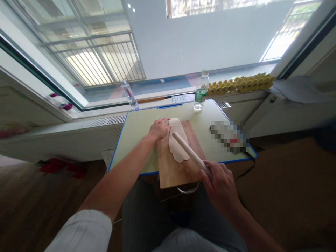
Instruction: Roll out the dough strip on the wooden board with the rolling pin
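A flat, elongated sheet of dough [176, 148] lies lengthwise on a wooden cutting board [167, 175]. My left hand [159, 129] is at the dough's far left edge, with thumb and fingers closed on it; the fingertips are partly hidden. My right hand [219, 180] is wrapped round the near end of a pale rolling pin [190, 151]. The pin slants across the right part of the dough, its far end above the dough's middle. Whether the pin touches the dough I cannot tell.
The board rests on a small pale table [138, 127] with blue edging and overhangs its near edge. A green-labelled bottle [201, 91] stands at the back; another clear bottle [129, 95] is at back left. Yellow egg trays [241, 84] lie along the windowsill. A blurred-out object [228, 135] lies right.
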A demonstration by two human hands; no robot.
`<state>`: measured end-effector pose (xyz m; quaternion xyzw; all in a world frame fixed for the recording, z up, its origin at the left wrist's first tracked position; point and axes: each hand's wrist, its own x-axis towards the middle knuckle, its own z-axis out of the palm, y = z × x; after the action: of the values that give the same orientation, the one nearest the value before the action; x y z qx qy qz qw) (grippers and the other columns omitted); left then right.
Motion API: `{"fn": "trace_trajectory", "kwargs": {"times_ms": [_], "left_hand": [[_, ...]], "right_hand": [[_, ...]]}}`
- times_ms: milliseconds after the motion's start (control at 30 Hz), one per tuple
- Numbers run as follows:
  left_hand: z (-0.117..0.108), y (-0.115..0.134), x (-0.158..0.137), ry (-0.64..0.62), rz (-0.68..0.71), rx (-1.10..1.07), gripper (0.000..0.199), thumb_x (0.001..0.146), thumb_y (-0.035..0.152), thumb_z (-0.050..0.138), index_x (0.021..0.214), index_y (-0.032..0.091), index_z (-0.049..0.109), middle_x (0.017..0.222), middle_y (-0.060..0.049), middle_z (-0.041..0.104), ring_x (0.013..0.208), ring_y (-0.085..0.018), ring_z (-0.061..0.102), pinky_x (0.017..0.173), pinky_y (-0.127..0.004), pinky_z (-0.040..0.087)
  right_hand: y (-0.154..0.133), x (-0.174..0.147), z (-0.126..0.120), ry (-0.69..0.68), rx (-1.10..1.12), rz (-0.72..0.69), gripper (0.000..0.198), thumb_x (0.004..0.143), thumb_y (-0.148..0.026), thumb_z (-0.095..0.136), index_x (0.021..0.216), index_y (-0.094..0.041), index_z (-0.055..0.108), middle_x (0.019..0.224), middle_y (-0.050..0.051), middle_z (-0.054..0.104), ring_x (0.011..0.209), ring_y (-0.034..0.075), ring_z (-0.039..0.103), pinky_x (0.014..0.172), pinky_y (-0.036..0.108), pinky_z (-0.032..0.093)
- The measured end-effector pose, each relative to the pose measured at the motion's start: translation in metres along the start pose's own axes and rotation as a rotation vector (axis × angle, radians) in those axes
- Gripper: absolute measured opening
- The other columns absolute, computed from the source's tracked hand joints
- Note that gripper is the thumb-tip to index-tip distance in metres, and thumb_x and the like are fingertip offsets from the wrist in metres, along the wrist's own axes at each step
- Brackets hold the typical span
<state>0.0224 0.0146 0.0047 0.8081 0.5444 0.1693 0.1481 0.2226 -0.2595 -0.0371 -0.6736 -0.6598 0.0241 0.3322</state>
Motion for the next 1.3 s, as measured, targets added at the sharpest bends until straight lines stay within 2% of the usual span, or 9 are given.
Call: {"fn": "trace_trajectory", "kwargs": {"times_ms": [167,300,400,567,700,833,967,1067,1300], "left_hand": [[0.010,0.009,0.054,-0.217,-0.045,-0.017,0.074,0.089,0.043,0.069,0.159,0.025,0.057,0.153,-0.010,0.069,0.137,-0.028,0.066,0.118,-0.037,0.049],[0.011,0.011,0.081,-0.306,-0.033,0.033,0.084,0.081,0.043,0.073,0.161,0.022,0.057,0.150,-0.012,0.069,0.137,-0.030,0.066,0.118,-0.036,0.049],[0.007,0.011,0.096,-0.392,0.015,0.079,0.077,0.078,0.042,0.073,0.153,0.023,0.065,0.155,-0.010,0.066,0.145,-0.033,0.059,0.123,-0.038,0.045],[0.000,0.013,0.111,-0.519,0.086,0.042,0.054,0.075,0.034,0.067,0.126,0.025,0.081,0.137,-0.006,0.076,0.127,-0.028,0.069,0.108,-0.032,0.055],[-0.005,0.017,0.113,-0.529,0.149,0.105,0.047,0.070,0.034,0.070,0.115,0.030,0.084,0.130,-0.004,0.077,0.128,-0.031,0.065,0.108,-0.036,0.054],[-0.009,0.021,0.109,-0.485,0.138,0.214,0.038,0.070,0.037,0.073,0.106,0.027,0.083,0.133,-0.007,0.074,0.132,-0.034,0.060,0.111,-0.041,0.052],[-0.011,0.018,0.100,-0.447,0.087,0.159,0.039,0.069,0.031,0.075,0.108,0.022,0.080,0.118,-0.010,0.077,0.109,-0.029,0.069,0.088,-0.034,0.057],[-0.017,0.013,0.092,-0.472,0.055,0.079,0.038,0.067,0.027,0.074,0.103,0.021,0.080,0.104,-0.006,0.080,0.092,-0.024,0.071,0.073,-0.029,0.055],[-0.035,0.017,0.064,-0.558,0.090,-0.030,0.029,0.068,0.029,0.071,0.093,0.022,0.086,0.096,-0.001,0.084,0.092,-0.022,0.073,0.072,-0.024,0.053]], "right_hand": [[0.017,-0.003,-0.011,0.024,0.074,0.042,0.026,0.109,-0.041,0.057,0.124,-0.022,0.068,0.105,0.007,0.074,0.095,0.027,0.067,0.088,0.042,0.050],[0.025,0.001,-0.015,0.001,0.141,0.073,0.026,0.108,-0.043,0.058,0.122,-0.024,0.070,0.102,0.006,0.074,0.092,0.026,0.069,0.083,0.041,0.054],[0.030,0.004,-0.015,-0.045,0.217,0.106,0.026,0.108,-0.045,0.059,0.122,-0.025,0.071,0.104,0.006,0.075,0.094,0.026,0.071,0.083,0.041,0.057],[0.036,0.006,-0.017,-0.115,0.307,0.161,0.027,0.107,-0.045,0.060,0.123,-0.027,0.072,0.108,0.007,0.076,0.098,0.025,0.073,0.084,0.040,0.060],[0.038,0.007,-0.019,-0.143,0.317,0.173,0.027,0.106,-0.044,0.060,0.122,-0.026,0.073,0.109,0.008,0.077,0.099,0.025,0.074,0.085,0.039,0.062],[0.038,0.011,-0.019,-0.155,0.295,0.179,0.029,0.105,-0.044,0.060,0.123,-0.026,0.074,0.110,0.008,0.078,0.100,0.026,0.075,0.087,0.040,0.062],[0.037,0.015,-0.020,-0.157,0.268,0.201,0.029,0.100,-0.045,0.065,0.117,-0.024,0.076,0.105,0.008,0.079,0.093,0.026,0.076,0.084,0.040,0.062],[0.035,0.020,-0.022,-0.158,0.270,0.228,0.029,0.097,-0.046,0.067,0.113,-0.024,0.076,0.103,0.007,0.080,0.091,0.026,0.076,0.083,0.039,0.061],[0.032,0.030,-0.033,-0.146,0.325,0.258,0.031,0.093,-0.048,0.067,0.109,-0.023,0.077,0.101,0.008,0.081,0.090,0.026,0.076,0.083,0.038,0.060]]}}
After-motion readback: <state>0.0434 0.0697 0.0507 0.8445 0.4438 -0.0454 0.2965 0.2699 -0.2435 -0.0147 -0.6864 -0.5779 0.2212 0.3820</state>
